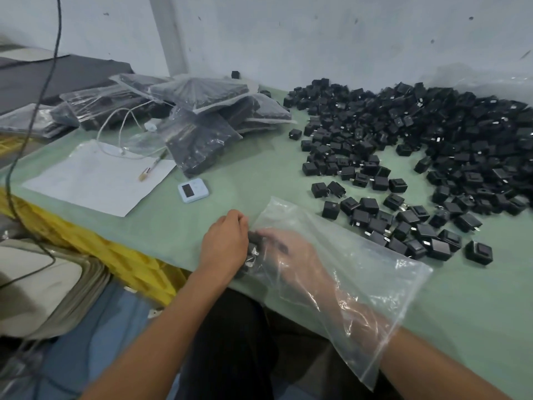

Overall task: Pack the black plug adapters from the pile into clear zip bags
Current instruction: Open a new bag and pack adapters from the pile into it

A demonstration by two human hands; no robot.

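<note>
Right hand [288, 249] inside bag [380, 255], at table [230, 180] edge

We reach both forearms forward; our left hand [225, 241], knuckles up, pinches the zip bag [360, 269], and our right hand [288, 249] inside it grips plug adapters [253, 248].
</note>
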